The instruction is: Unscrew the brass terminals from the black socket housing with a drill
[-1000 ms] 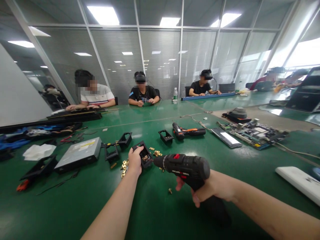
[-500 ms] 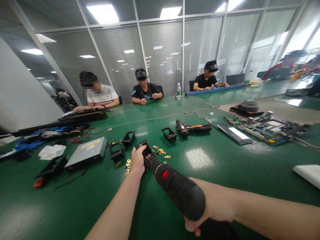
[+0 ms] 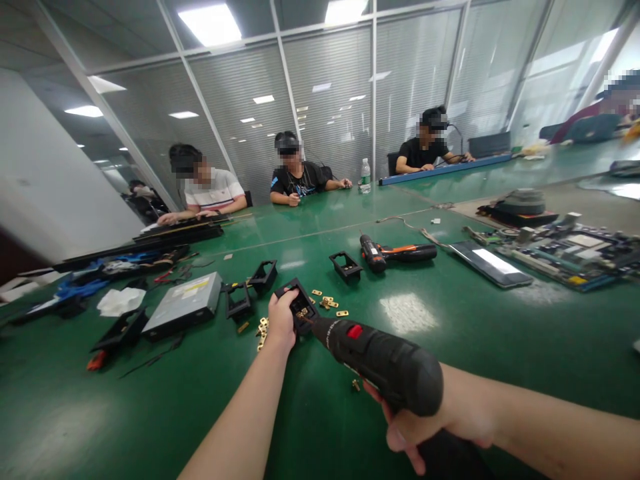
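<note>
My left hand (image 3: 283, 316) is closed round the near-left side of a black plastic frame (image 3: 311, 305), its thumb over the rim. Small brass pieces show inside that frame. In my right hand (image 3: 400, 420) is a black cordless screwdriver (image 3: 385, 363) with a red switch on top. Its nose points into the frame; whether the bit touches a screw I cannot make out. Loose brass plates (image 3: 328, 302) lie just beyond the frame, and a pile of similar brass pieces (image 3: 262, 331) is by my left wrist. A small brass bit (image 3: 356, 385) lies under the screwdriver.
More black frames (image 3: 345, 267) stand on the green table (image 3: 320, 440). Further back is an orange-and-black power screwdriver (image 3: 400, 253). A metal drive box (image 3: 183, 305) sits left, a phone-like panel (image 3: 487, 263) and circuit board (image 3: 575, 250) right. Several people sit across the table.
The screwdriver's rear end has swung right and slightly up, uncovering a small brass bit on the table. My view has shifted a little left. One person opposite has spread their hands apart.
</note>
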The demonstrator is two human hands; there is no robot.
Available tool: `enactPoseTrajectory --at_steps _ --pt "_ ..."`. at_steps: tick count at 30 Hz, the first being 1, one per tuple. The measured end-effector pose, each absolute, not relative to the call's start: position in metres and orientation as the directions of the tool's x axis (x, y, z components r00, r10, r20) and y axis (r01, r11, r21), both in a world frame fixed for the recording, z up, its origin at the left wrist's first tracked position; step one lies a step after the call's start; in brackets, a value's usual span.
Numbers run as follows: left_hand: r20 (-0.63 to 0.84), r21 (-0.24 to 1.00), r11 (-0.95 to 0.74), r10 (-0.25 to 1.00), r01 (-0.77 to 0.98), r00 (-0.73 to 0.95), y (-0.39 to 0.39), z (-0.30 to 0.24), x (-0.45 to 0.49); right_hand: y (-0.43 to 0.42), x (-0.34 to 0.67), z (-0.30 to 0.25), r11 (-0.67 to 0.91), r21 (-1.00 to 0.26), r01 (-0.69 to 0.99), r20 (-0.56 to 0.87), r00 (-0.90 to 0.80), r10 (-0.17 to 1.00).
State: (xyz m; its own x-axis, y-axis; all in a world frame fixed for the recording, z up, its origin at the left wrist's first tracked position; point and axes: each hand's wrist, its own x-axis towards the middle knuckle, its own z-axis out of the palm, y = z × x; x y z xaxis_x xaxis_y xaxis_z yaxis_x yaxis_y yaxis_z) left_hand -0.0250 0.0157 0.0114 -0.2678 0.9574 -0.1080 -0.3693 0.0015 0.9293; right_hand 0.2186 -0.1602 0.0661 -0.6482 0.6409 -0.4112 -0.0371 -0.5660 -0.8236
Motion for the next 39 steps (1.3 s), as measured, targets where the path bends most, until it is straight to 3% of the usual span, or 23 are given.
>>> enactPoseTrajectory --at_steps 10,21,27,33,39 --pt "-0.095 0.929 -0.024 0.949 -0.368 -0.301 0.015 0.014 -0.022 -0.158 0.221 0.064 -0.436 -0.898 0.059 -0.353 -0.69 0.632" --pt "-0.112 0.933 -0.006 0.945 -0.359 -0.307 0.016 0.015 -0.023 -0.16 0.22 0.076 -0.395 -0.909 0.136 -0.37 -0.699 0.612" --pt "-0.114 0.934 0.001 0.949 -0.357 -0.294 0.015 0.015 -0.023 -0.161 0.215 0.08 -0.284 -0.959 0.019 -0.222 -0.674 0.704" --pt "-0.094 0.934 -0.024 0.946 -0.356 -0.311 0.016 0.014 -0.022 -0.159 0.22 0.081 -0.389 -0.92 0.053 -0.294 -0.75 0.592" --pt "-0.108 0.935 -0.006 0.947 -0.354 -0.301 0.018 0.012 -0.022 -0.16 0.22 0.08 -0.447 -0.894 0.034 -0.326 -0.734 0.595"
